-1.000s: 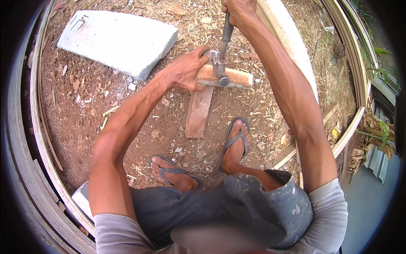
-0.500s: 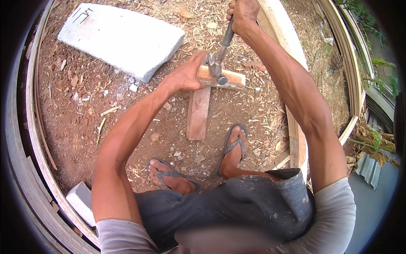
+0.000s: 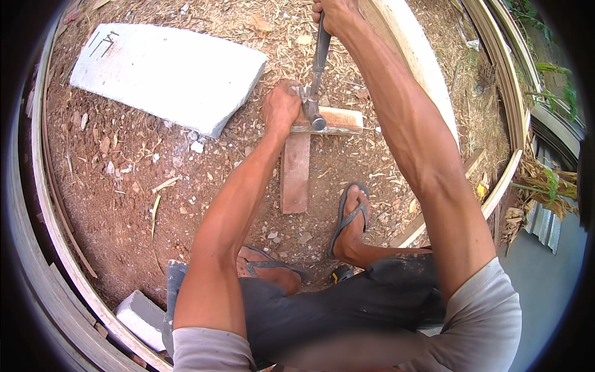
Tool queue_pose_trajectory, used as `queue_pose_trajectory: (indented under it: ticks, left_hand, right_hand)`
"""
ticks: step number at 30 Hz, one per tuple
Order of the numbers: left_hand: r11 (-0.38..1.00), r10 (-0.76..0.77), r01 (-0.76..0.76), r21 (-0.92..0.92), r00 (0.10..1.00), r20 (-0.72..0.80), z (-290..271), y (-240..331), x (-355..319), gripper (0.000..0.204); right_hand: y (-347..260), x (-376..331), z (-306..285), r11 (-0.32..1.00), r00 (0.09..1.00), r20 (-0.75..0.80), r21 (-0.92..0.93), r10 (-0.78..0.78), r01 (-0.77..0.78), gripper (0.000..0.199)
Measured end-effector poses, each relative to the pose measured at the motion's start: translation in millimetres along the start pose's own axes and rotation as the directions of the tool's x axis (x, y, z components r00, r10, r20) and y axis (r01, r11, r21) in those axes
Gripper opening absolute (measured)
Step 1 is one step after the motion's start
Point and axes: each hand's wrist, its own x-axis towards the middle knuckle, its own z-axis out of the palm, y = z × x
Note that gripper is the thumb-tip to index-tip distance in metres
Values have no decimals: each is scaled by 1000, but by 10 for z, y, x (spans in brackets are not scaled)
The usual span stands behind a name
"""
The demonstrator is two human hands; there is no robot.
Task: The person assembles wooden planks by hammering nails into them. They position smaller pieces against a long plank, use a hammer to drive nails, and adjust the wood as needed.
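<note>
My right hand (image 3: 338,15) is wrapped round the dark grip of a claw hammer (image 3: 318,62). Its metal head rests over a short wooden block (image 3: 342,120), the round face turned toward me. My left hand (image 3: 282,104) is closed at the block's left end, against the claw side of the head; its fingertips are mostly hidden. Under the block, a reddish wooden piece (image 3: 295,180) runs toward me, so the two make a T on the ground.
A white slab (image 3: 170,71) lies at the far left, with several dark nails (image 3: 104,41) on it. A pale board (image 3: 412,43) is beyond my right forearm. A smaller white block (image 3: 141,319) sits near left. My sandalled feet (image 3: 351,217) stand close to the wood.
My left hand has gone from spread fingers along the block's end to a tighter, closed grip. The hammer head remains on the block, its handle more upright. My view has shifted slightly.
</note>
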Motion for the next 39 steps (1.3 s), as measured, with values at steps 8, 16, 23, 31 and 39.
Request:
queue_pose_trajectory:
  ticks: [8,16,23,31,39]
  left_hand:
    - [790,-109,205,-578,974,197,-477,-42,-195,45]
    - [933,-85,127,-337,987,136,-746,173,-543,53]
    - [904,-62,90,-419,995,81,-466,520,-735,56]
    - [808,-148,219,-547,974,171,172,315,-546,70]
    - [835,-290,308,-456,951,111,103,17,-438,72]
  right_hand:
    - [-260,-196,72,969,965,-88,-28,-249,247,34]
    - [-1209,-637,-677,845,985,-57,506,-163,170,32]
    - [-1512,-629,-1215,870,984,174,491,-42,-50,32]
    - [-892,-450,-725,944,990,52,311,-128,106,37]
    - [-802,-349,-103,921,973,88,351,-213,169,28]
